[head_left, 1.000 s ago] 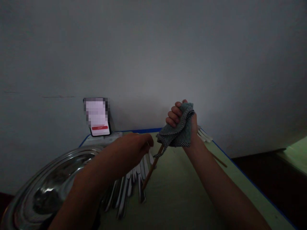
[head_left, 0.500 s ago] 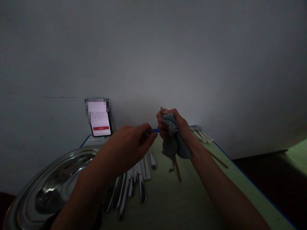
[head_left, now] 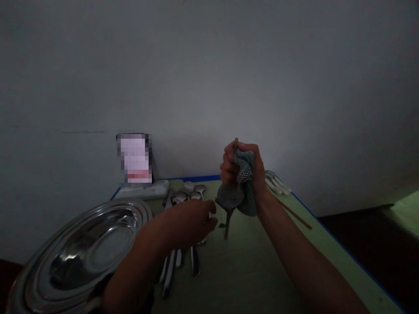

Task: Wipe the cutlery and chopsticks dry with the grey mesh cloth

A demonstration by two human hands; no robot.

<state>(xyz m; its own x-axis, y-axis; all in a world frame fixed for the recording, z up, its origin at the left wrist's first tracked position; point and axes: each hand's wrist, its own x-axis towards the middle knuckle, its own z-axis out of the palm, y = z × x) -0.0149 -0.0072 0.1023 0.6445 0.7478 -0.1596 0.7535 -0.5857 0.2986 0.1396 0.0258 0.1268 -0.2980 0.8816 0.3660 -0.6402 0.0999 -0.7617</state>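
My right hand (head_left: 240, 168) is closed around a grey-green cloth (head_left: 245, 179) with a checked edge, and around a thin wooden chopstick (head_left: 226, 230) wrapped in it. The stick's tip shows above my fist and its lower end sticks out below the cloth. Empty, with fingers apart, my left hand (head_left: 193, 220) hovers just left of that lower end. Beneath it lies a pile of metal spoons (head_left: 179, 197) and other cutlery, partly hidden by my hand and forearm.
At the left stands a large stack of shiny metal basins (head_left: 145, 209). A phone (head_left: 139, 159) leans on the wall behind a white case (head_left: 147, 190). On the table's (head_left: 255, 266) right side lie several white-handled utensils (head_left: 278, 185) and another chopstick (head_left: 296, 214).
My right hand has moved slightly right with the cloth and chopstick, and the stick now tilts the other way. My left hand has come lower, uncovering spoon heads and the white case.
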